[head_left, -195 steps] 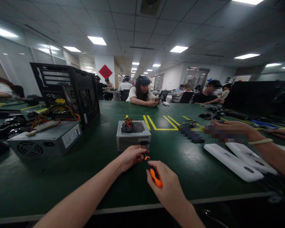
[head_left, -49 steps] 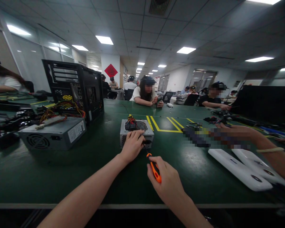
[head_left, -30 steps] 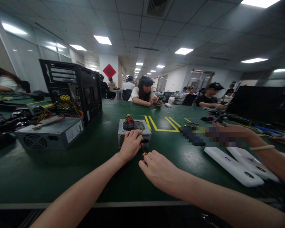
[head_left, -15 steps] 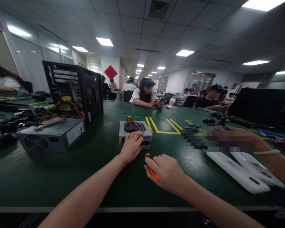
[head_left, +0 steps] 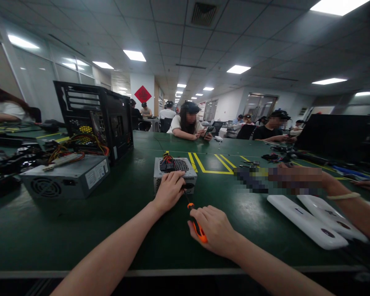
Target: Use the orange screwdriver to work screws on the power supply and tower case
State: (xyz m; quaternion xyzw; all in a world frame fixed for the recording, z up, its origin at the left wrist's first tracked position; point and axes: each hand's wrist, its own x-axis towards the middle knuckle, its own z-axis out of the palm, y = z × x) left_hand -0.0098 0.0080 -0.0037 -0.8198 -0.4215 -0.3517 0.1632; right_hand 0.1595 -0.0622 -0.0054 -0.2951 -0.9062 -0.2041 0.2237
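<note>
A small grey power supply unit point(head_left: 187, 165) sits on the green table straight ahead, with a bundle of coloured wires and a black connector point(head_left: 167, 165) on top. My left hand point(head_left: 169, 190) grips its near side, fingers bent over the upper edge. In my right hand point(head_left: 215, 227), closed around the handle, is an orange and black screwdriver point(head_left: 200, 233). Its thin shaft points up and away toward the near face of the unit, by a dark socket. Where the tip ends is too small and dark to tell.
Left stands a black computer case point(head_left: 117, 123), with a larger power supply point(head_left: 64, 174) before it. White devices point(head_left: 305, 222) lie to the right, near another person's arm point(head_left: 351, 201). A person point(head_left: 188, 123) with a phone sits across the table; a dark monitor point(head_left: 342, 137) stands far right.
My right hand has turned and shifted slightly down, showing more of the screwdriver's handle and its shaft. My left hand stays on the power supply unit; the whole view has shifted slightly.
</note>
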